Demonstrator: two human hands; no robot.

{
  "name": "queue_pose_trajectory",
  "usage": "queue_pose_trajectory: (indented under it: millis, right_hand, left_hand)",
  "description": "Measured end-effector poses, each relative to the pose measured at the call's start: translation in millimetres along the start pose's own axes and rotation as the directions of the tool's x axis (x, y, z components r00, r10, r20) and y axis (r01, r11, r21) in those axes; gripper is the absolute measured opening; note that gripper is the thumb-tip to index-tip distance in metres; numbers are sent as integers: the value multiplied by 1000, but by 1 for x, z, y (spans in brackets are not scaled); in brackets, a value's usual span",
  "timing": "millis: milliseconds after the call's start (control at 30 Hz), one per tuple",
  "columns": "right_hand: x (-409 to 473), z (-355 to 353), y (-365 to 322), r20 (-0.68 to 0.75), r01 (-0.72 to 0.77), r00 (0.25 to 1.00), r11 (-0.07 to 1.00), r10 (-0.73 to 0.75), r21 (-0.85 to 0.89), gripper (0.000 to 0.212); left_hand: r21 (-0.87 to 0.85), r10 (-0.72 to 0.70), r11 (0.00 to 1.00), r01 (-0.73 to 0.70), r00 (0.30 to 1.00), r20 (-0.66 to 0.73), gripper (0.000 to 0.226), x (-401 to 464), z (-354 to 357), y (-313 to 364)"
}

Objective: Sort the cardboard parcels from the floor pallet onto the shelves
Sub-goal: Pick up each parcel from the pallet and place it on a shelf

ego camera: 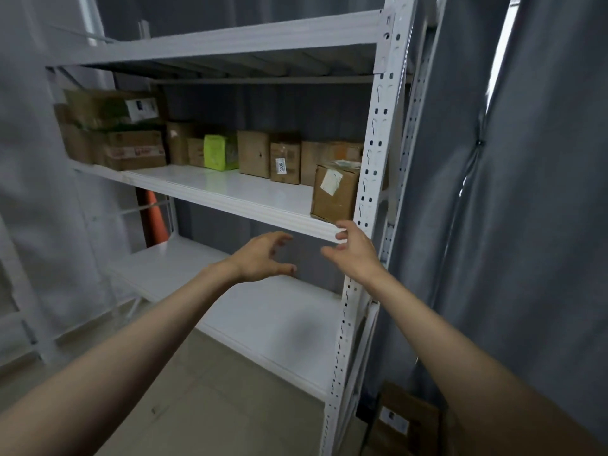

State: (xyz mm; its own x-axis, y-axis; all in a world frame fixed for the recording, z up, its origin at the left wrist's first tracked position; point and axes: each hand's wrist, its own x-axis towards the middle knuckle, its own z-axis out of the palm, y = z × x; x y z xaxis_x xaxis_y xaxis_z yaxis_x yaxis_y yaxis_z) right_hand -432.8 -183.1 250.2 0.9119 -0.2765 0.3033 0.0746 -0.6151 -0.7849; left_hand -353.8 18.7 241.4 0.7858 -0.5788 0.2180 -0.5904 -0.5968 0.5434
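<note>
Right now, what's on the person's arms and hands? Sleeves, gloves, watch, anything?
Nothing worn that shows. Both forearms are bare from the frame edge to the wrist, no sleeves in view. The left hand and right hand have no gloves, and no watch, band or ring is visible on wrists or fingers. No markings or tape either.

— Where does the single view sit?
— On the person's head, facing forward and slightly down, close to the white shelving unit (371, 153).
— What fills it?
— The middle shelf (230, 192) crosses the centre; both forearms enter from the bottom corners; wide-angle bending shows at the edges.
</note>
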Motion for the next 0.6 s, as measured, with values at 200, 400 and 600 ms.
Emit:
queue_pose_trajectory:
  millis: [200, 400, 600]
  right_hand:
    - [48, 12, -10, -150, -121, 980, 991, 129, 64, 75]
    - [78, 21, -10, -257, -206, 939, 972, 228, 110, 68]
    - [97, 28, -12, -327, -210, 910, 963, 255, 168, 66]
  left_hand:
    - [-143, 31, 989, -39, 998, -57, 82, 55, -10, -19]
    - [-323, 65, 943, -86, 995, -74, 95, 124, -6, -23]
    - [-573, 129, 804, -159, 987, -93, 80, 183, 14, -9]
